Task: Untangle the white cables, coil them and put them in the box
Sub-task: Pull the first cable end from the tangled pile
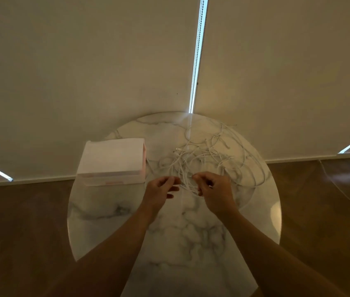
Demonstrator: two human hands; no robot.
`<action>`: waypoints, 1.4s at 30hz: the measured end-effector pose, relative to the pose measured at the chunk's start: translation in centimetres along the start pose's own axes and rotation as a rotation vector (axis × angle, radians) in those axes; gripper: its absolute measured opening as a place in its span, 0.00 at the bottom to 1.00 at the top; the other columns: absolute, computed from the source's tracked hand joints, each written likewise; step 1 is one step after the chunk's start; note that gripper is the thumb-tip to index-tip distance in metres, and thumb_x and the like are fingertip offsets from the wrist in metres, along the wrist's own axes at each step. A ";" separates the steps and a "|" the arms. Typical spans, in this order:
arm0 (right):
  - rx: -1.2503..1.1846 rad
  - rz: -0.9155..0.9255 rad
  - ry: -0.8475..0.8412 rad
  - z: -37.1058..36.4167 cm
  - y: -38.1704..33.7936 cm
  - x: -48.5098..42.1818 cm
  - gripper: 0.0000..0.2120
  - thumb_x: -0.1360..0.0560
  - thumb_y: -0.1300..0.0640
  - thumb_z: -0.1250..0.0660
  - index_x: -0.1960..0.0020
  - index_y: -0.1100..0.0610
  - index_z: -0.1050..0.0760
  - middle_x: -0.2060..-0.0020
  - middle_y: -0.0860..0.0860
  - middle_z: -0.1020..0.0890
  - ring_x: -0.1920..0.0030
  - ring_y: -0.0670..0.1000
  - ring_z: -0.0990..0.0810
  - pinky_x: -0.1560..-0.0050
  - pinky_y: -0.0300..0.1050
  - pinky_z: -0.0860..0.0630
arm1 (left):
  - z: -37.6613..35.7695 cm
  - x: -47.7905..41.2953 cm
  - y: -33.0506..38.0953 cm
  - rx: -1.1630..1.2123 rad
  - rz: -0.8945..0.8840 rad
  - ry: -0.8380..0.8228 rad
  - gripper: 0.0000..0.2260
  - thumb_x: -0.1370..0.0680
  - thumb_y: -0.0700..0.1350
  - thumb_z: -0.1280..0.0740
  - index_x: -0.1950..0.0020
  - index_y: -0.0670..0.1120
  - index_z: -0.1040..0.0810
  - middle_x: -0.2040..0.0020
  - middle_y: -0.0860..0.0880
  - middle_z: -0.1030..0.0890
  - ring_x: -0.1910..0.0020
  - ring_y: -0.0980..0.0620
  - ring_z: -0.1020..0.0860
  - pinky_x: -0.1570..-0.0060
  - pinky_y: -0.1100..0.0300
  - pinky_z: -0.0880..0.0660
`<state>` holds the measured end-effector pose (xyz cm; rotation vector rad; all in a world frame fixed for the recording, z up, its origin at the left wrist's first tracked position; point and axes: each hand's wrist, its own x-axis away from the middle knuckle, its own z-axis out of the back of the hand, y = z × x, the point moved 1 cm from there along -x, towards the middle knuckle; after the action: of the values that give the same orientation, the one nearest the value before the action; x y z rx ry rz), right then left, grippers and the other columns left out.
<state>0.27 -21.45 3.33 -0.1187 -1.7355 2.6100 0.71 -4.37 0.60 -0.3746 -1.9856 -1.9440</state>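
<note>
White cables (pixel 210 156) lie in a loose tangle on a round marble table (pixel 180 232), and the near edge of that tangle sits right at the fingertips of both hands. The left hand (pixel 161 188) has thumb and forefinger closed in a pinch on a strand at that edge, while its other fingers (pixel 175 189) stretch loosely below the pinch, pointing toward the right hand. The right hand (pixel 216 189) is curled, its fingers bent inward round a few strands, with a bit of white showing inside the curl. Between the two sets of fingertips a small bundle of strands runs out of the heap toward the person. Beyond the fingers the tangle spreads away and to the right, its widest loops reaching close to the table's far and right rim. Left of the left fingers and a little beyond them stands the box (pixel 112 159), white on top with a pale pink side, just beside the tangle's left edge; whether a strand touches it cannot be told. Behind the fingers, toward the person, two bare forearms cross the veined marble. Around the table lies a brown wooden floor (pixel 20 232), and past it hang cream roller blinds (pixel 84 61) with a bright gap (pixel 197 61) between them
</note>
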 end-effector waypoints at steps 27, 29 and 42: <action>0.747 0.078 -0.431 -2.6 3.0 3.2 0.15 0.23 0.42 0.37 0.54 0.53 0.20 0.61 0.48 0.20 0.58 0.49 0.22 0.58 0.44 0.28 | 1.8 0.4 2.2 0.679 0.083 0.225 0.13 0.15 0.44 0.45 0.58 0.46 0.29 0.69 0.51 0.30 0.77 0.56 0.37 0.77 0.63 0.39; 0.798 0.137 -0.329 -2.2 3.3 3.1 0.15 0.21 0.47 0.39 0.56 0.55 0.20 0.56 0.51 0.19 0.51 0.53 0.22 0.53 0.47 0.28 | 1.8 0.3 2.6 0.659 0.091 0.218 0.13 0.15 0.44 0.45 0.57 0.46 0.27 0.70 0.51 0.29 0.78 0.56 0.38 0.78 0.64 0.39; 0.736 0.109 0.129 1.5 5.3 2.4 0.05 0.30 0.60 0.29 0.64 0.59 0.22 0.61 0.54 0.26 0.58 0.55 0.26 0.64 0.45 0.29 | 5.2 0.4 -0.6 0.631 0.229 0.244 0.13 0.15 0.44 0.47 0.57 0.44 0.29 0.68 0.49 0.31 0.82 0.58 0.40 0.81 0.67 0.45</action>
<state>-1.99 -24.81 -1.10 -0.3632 -0.6670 3.0346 -0.16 0.77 0.16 -0.1759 -2.1419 -1.0877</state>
